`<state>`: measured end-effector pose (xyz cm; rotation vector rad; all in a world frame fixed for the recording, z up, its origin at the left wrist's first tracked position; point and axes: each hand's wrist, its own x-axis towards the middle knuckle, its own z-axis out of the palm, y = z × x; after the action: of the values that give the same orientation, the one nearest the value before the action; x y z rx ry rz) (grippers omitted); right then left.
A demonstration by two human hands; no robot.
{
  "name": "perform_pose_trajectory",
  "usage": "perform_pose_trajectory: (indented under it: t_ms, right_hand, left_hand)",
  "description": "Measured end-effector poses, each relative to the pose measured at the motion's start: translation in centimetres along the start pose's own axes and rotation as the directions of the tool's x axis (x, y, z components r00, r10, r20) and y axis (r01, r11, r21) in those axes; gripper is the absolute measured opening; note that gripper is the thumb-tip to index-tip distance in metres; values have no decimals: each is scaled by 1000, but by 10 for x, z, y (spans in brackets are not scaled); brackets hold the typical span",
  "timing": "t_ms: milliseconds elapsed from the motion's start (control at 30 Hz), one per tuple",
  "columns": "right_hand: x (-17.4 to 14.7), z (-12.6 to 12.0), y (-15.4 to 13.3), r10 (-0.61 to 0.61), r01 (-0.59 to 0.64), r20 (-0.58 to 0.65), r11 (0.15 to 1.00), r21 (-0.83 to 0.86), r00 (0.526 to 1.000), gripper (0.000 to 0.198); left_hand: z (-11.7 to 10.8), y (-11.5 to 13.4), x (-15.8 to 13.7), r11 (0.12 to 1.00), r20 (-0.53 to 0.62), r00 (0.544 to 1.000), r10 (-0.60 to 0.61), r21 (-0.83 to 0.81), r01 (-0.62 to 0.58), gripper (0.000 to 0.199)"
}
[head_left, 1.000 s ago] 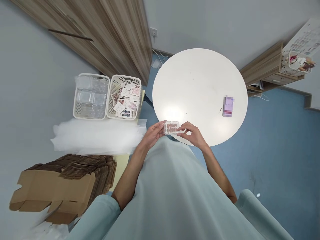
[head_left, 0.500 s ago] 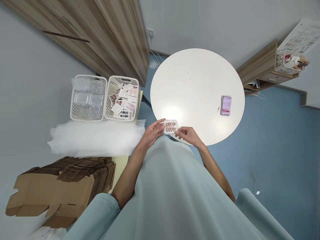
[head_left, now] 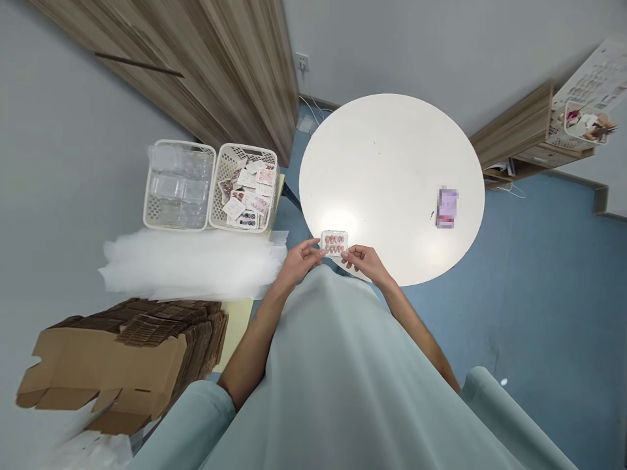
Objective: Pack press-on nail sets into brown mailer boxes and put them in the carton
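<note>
A small clear plastic case [head_left: 334, 243] holds two rows of pinkish-brown press-on nails. It is at the near edge of the round white table [head_left: 392, 156], in front of my body. My left hand [head_left: 300, 261] grips the case by its left side, with fingertips at the lower left corner. On the opposite side my right hand [head_left: 363, 261] pinches the lower right corner between thumb and fingers. Whether the case rests on the table or is held just above its edge, I cannot tell.
Left of the table stand a white basket [head_left: 147, 215] of clear plastic cases and another basket [head_left: 213, 219] of nail cards. Nearer lie white foam sheets [head_left: 186, 264] and folded cardboard boxes [head_left: 112, 359]. A purple stack [head_left: 447, 207], pixelated, lies on the table's right.
My left fingers have slid down from the case's upper left side to its lower left corner. The right hand keeps its pinch. The whole view has shifted slightly.
</note>
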<state>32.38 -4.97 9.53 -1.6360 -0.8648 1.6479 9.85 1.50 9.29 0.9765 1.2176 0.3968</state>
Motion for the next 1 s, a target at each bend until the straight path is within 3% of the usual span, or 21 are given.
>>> perform_pose_trajectory:
  t_ms: [267, 467, 767, 1000]
  right_hand:
    - [19, 5, 17, 19, -19, 18, 1000, -1, 1000, 51]
    - [50, 7, 41, 30, -29, 25, 999, -46, 999, 40]
    - [95, 15, 67, 139, -153, -127, 982, -106, 982, 21]
    - [97, 15, 75, 172, -203, -181, 963, -175, 968, 21]
  left_hand:
    - [-8, -11, 12, 1000, -33, 999, -8, -12, 8, 67]
    - [-13, -31, 51, 994, -70, 997, -45, 95, 52, 64]
    - [-1, -53, 100, 907, -161, 987, -30, 410, 95, 40]
    - [1, -63, 103, 910, -139, 990, -25, 406, 80, 36]
